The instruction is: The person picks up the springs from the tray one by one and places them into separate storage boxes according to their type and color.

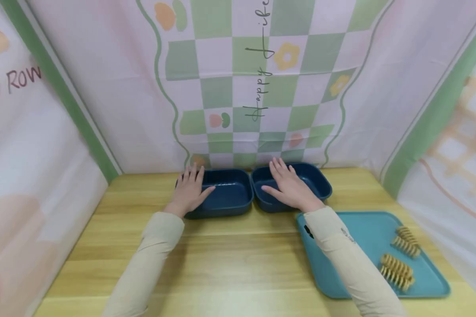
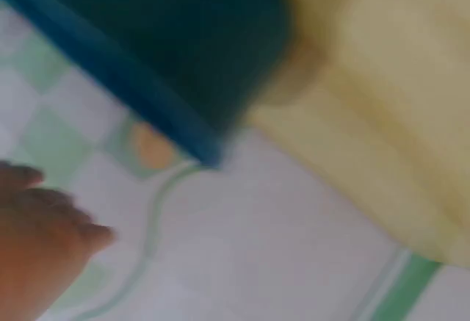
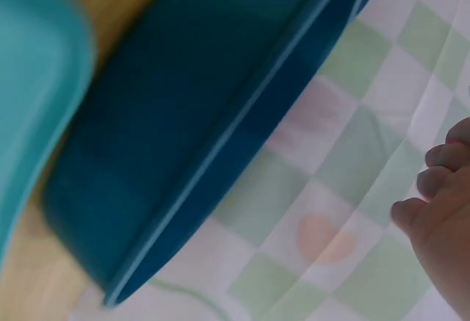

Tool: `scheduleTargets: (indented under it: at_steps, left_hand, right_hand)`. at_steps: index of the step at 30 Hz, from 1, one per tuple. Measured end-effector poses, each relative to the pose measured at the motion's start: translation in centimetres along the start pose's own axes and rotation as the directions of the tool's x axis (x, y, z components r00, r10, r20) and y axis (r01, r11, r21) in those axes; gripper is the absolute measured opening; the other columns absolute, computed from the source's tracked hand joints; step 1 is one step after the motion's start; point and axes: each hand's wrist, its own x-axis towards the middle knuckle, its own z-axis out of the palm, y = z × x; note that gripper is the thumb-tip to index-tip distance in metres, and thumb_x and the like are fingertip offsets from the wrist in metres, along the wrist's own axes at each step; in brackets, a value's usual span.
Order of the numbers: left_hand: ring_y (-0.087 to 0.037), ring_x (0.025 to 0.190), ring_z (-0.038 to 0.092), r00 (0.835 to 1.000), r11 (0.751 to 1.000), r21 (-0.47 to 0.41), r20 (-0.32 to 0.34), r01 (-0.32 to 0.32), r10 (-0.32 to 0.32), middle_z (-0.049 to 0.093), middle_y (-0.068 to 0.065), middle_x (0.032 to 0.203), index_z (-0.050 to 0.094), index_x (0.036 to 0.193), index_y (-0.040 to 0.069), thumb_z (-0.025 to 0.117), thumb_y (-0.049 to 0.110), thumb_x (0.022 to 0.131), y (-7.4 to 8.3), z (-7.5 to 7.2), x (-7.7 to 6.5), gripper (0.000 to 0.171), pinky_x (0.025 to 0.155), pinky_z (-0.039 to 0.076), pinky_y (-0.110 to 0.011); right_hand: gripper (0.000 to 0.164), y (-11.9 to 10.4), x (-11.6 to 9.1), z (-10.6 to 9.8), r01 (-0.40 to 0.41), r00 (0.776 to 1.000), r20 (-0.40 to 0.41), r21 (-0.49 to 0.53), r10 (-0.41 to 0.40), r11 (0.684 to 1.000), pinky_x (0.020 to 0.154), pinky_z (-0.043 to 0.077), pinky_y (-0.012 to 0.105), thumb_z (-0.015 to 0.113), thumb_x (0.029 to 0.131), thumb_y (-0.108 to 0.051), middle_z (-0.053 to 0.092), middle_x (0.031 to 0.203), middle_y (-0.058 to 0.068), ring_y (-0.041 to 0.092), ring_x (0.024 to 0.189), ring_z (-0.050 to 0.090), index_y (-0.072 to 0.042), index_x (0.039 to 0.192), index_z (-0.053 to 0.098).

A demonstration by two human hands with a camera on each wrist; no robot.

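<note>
The left hand [image 1: 188,189] is over a dark-blue, rounded, plastic-looking box [image 1: 231,196], mid-frame; the right hand [image 1: 289,184] is over a matching dark-blue box [image 1: 314,179] just right; fingers look straight, gripping nothing; a soft, even touch should stop tipping.

Both arms [image 1: 146,264] stretch forward, left hand [image 1: 188,190] and right hand [image 1: 291,186] backs up, fingers [image 1: 192,174] extended, thumbs [image 1: 207,192] spread inward.

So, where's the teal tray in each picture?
Head: the teal tray lies lower right, partly behind the right sleeve.
Left wrist: not in it.
Right wrist: only part of the teal tray shows, upper left.
Shared landmark: the green-and-white checkered cloth, in all three.
</note>
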Motion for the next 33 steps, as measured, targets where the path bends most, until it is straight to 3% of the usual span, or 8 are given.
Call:
scheduleTargets:
  at_steps: [6,12,22,33]
  left_hand:
    - [-0.044,0.141,0.006,0.996,1.0,-0.018,-0.087,0.004,-0.006,0.008,-0.031,0.153,0.016,0.148,-0.009,0.041,0.045,0.1,-3.1,2.4,-0.5,0.077,0.114,0.013,-0.053]
    - [-0.044,0.142,0.002,0.996,0.998,-0.031,-0.072,0.05,-0.052,0.005,-0.031,0.153,0.015,0.146,-0.013,0.039,0.046,0.1,-4.9,3.7,-1.0,0.079,0.113,0.012,-0.055]
    - [-0.043,0.141,0.012,0.996,0.998,-0.026,-0.069,0.052,-0.054,0.014,-0.034,0.15,0.018,0.143,-0.019,0.036,0.049,0.1,-5.4,4.9,-1.0,0.082,0.114,0.015,-0.052]
    - [-0.043,0.141,0.013,0.997,0.999,-0.027,-0.066,0.046,-0.048,0.016,-0.035,0.149,0.017,0.143,-0.019,0.037,0.049,0.101,-5.4,5.0,-1.4,0.082,0.114,0.016,-0.048]
  right_hand:
    - [0.084,2.0,-2.4,0.0,-0.019,1.0,0.002,0.035,0.019,0.999,0.116,0.006,0.048,0.043,0.098,-0.052,0.004,0.157,0.02,0.031,0.144,0.0,0.005,0.15,0.009]
    - [0.083,3.3,-4.2,-0.4,-0.03,0.999,-0.014,0.03,0.03,0.999,0.116,0.005,0.047,0.045,0.098,-0.05,0.004,0.157,0.021,0.033,0.144,0.0,0.006,0.149,0.01]
    - [0.08,6.3,-9.2,-1.5,-0.045,0.997,-0.063,0.054,0.048,0.998,0.116,0.003,0.048,0.05,0.099,-0.04,0.004,0.155,0.026,0.038,0.143,0.001,0.008,0.149,0.01]
    - [0.078,9.4,-16.6,-2.2,-0.083,0.986,-0.141,0.017,0.085,0.996,0.115,-0.003,0.032,0.054,0.098,-0.033,0.006,0.155,0.026,0.031,0.144,-0.001,0.006,0.149,0.01]
